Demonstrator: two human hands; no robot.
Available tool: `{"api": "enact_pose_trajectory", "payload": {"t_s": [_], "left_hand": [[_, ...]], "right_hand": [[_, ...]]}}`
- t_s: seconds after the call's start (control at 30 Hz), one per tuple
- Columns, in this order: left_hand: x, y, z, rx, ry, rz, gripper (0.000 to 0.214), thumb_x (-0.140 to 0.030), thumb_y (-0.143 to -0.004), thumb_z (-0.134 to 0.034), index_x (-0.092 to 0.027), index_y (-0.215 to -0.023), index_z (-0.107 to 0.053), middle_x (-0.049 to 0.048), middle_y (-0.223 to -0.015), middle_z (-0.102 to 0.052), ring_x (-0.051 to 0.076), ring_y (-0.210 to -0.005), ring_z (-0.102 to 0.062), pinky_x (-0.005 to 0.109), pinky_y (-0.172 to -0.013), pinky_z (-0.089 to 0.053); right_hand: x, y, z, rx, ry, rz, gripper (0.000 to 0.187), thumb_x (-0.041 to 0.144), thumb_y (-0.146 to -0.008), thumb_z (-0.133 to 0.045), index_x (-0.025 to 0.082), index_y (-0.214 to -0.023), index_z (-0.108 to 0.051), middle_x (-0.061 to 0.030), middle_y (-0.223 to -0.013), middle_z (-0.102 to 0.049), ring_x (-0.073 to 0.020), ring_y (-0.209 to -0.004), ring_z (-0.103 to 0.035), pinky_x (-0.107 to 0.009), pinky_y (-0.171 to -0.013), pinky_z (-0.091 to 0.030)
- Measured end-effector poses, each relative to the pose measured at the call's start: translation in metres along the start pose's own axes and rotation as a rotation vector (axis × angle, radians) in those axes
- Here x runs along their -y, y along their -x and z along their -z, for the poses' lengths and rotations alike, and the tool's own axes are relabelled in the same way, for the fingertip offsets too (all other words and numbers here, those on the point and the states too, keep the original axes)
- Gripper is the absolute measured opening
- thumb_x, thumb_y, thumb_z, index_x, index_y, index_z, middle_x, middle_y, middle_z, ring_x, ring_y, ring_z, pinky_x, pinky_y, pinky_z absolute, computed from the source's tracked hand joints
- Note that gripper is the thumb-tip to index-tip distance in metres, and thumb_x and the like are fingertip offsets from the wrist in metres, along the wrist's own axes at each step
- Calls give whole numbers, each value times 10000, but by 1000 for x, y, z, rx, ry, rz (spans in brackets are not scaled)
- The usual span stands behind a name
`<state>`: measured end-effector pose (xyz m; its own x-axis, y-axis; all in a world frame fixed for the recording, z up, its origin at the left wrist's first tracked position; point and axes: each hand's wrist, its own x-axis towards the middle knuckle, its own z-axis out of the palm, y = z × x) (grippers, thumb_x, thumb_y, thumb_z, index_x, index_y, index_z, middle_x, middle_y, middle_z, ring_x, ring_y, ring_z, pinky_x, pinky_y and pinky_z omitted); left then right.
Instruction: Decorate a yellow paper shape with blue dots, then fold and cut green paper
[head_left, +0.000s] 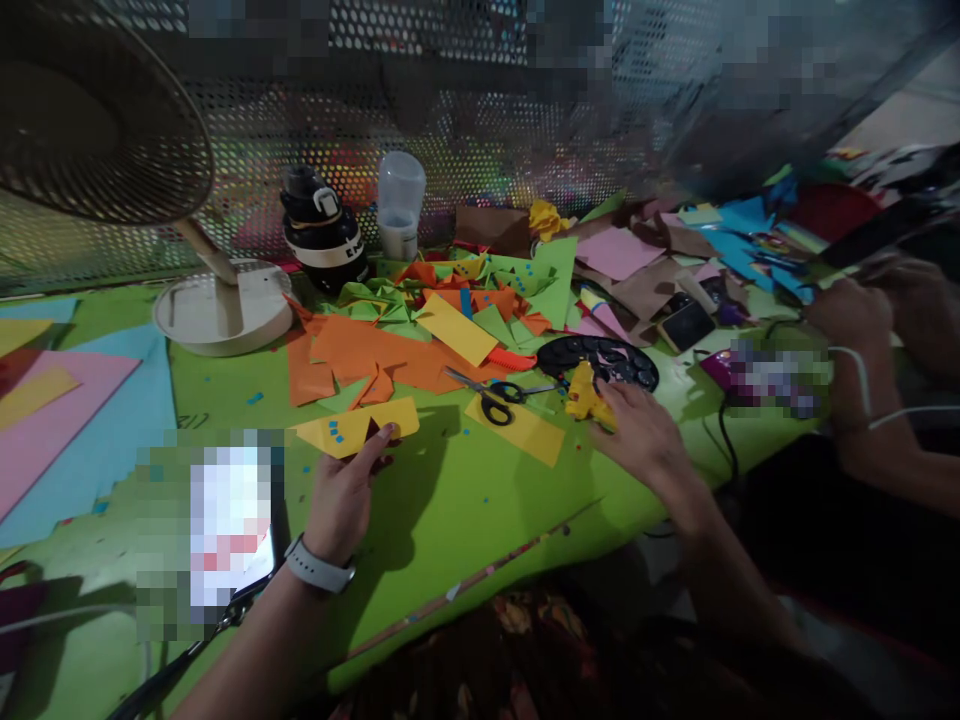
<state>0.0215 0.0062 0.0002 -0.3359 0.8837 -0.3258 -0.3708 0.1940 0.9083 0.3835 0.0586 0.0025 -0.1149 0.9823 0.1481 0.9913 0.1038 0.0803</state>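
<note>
My left hand, with a white watch on the wrist, pinches a folded yellow paper piece with small blue dots, held just above the green table. My right hand reaches forward with its fingers closed on a crumpled yellow paper shape beside a black round palette. Black-handled scissors lie between my hands, next to a flat yellow paper strip.
Orange, green and yellow paper scraps pile up at the table's middle. A fan on a white base, a black bottle and a clear cup stand at the back. Another person's hands work at the right. Pink and blue sheets lie left.
</note>
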Motion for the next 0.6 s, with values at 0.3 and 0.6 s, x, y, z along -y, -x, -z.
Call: {"api": "enact_pose_trajectory", "payload": {"t_s": [0.3, 0.6], "left_hand": [[5, -1, 3, 18, -24, -41, 346, -317, -653, -839, -168, -932, -698, 50, -935, -726, 159, -799, -691, 217, -602, -510], [6, 0, 4, 42, -32, -46, 303, -317, -684, -824, -171, -922, -704, 44, -915, -730, 158, -792, -688, 221, -608, -506]], "right_hand": [[-3, -13, -18, -130, 134, -8, 657, 291, -795, -564, 52, -1393, -435, -182, -1032, -633, -332, -951, -560, -443, -827, -440], [-4, -7, -2, -504, -225, 68, 571, 303, -847, -536, 71, -1367, -480, -164, -1002, -643, -309, -944, -590, -475, -879, -487]]}}
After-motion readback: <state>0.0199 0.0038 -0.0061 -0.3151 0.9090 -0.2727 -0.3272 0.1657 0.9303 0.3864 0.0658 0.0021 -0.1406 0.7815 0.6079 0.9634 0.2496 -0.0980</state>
